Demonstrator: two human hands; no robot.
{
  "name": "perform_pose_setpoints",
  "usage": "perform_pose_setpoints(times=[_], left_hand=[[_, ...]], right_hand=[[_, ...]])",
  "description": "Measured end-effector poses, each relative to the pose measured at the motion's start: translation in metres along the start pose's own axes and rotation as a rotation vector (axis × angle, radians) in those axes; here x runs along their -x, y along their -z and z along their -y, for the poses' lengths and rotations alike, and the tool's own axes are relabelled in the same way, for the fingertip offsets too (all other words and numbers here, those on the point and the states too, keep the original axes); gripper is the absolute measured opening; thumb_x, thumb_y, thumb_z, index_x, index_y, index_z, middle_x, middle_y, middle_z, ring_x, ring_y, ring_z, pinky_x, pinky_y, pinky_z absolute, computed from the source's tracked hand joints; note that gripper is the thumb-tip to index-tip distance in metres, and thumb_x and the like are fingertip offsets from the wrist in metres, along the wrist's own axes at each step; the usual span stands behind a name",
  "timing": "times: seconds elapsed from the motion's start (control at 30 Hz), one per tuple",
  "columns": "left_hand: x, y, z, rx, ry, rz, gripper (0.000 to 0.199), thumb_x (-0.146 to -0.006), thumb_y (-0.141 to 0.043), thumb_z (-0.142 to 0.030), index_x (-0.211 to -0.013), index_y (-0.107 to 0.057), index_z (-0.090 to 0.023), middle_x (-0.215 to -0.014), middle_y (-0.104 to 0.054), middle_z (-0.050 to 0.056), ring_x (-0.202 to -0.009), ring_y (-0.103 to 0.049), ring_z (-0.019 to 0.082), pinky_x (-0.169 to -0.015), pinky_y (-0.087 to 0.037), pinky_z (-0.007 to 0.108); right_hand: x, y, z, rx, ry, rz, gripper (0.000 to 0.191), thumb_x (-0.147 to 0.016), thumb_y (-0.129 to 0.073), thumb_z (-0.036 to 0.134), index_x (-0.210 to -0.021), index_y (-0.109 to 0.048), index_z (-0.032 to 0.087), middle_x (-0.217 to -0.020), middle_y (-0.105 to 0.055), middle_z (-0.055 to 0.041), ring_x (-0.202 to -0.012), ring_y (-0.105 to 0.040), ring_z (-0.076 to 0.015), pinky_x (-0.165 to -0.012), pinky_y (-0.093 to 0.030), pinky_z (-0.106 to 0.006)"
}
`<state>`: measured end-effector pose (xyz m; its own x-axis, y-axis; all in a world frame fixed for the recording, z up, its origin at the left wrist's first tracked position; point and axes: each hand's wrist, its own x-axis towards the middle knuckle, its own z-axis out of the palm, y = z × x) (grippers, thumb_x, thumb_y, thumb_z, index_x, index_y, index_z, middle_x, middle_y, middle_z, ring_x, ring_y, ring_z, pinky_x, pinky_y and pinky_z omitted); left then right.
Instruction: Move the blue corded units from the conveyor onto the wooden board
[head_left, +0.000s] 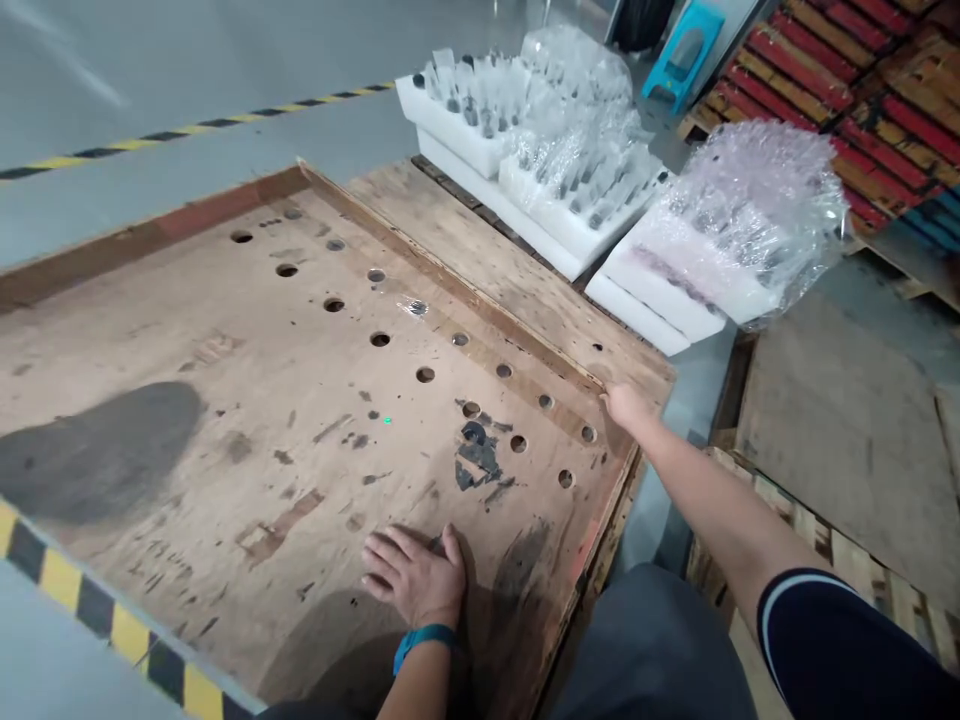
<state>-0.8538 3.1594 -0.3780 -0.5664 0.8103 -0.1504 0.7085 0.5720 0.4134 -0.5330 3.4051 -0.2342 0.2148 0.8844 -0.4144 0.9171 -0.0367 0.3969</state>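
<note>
The wooden board (247, 400) stretches leftward and far from the left hand (416, 575), flat and spread upon it, and the right hand (628, 408), curled around the right end of its rim (450, 283).

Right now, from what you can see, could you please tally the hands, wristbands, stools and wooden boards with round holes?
Hands, left hand and right hand: 2
Blue wristband: 1
Blue stool: 1
Wooden board with round holes: 1
Total: 5
</note>
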Motion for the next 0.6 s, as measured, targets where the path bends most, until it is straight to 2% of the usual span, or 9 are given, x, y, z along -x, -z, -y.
perform_pose_setpoints(times=[0.2,0.4,0.6], left_hand=[[0.000,0.000,0.000,0.018,0.001,-0.022,0.085,-0.097,-0.034,-0.053,-0.157,-0.018,0.006,-0.163,-0.020,0.036,-0.156,-0.014,0.045,-0.122,-0.017,0.069],[0.001,-0.001,0.001,0.021,-0.013,-0.037,0.087,-0.097,-0.036,-0.053,-0.157,-0.019,0.006,-0.162,-0.022,0.037,-0.155,-0.017,0.046,-0.121,-0.018,0.070],[0.001,-0.003,0.003,0.024,-0.014,-0.047,0.086,-0.097,-0.033,-0.055,-0.157,-0.021,0.006,-0.162,-0.023,0.037,-0.155,-0.017,0.046,-0.121,-0.018,0.070]], right_hand=[[-0.006,-0.017,-0.011,-0.077,0.048,-0.114,0.033,-0.101,-0.044,0.025,-0.115,-0.071,0.013,-0.120,-0.071,-0.0166,-0.114,-0.064,-0.0264,-0.099,-0.046,-0.033],[-0.014,-0.032,-0.015,-0.150,0.031,-0.183,0.028,-0.096,-0.052,0.025,-0.105,-0.074,0.011,-0.105,-0.073,-0.0184,-0.101,-0.066,-0.0282,-0.090,-0.047,-0.035],[-0.015,-0.045,-0.018,-0.249,0.063,-0.318,0.028,-0.096,-0.047,0.025,-0.101,-0.073,0.016,-0.100,-0.072,-0.0129,-0.098,-0.063,-0.0261,-0.088,-0.047,-0.034]])
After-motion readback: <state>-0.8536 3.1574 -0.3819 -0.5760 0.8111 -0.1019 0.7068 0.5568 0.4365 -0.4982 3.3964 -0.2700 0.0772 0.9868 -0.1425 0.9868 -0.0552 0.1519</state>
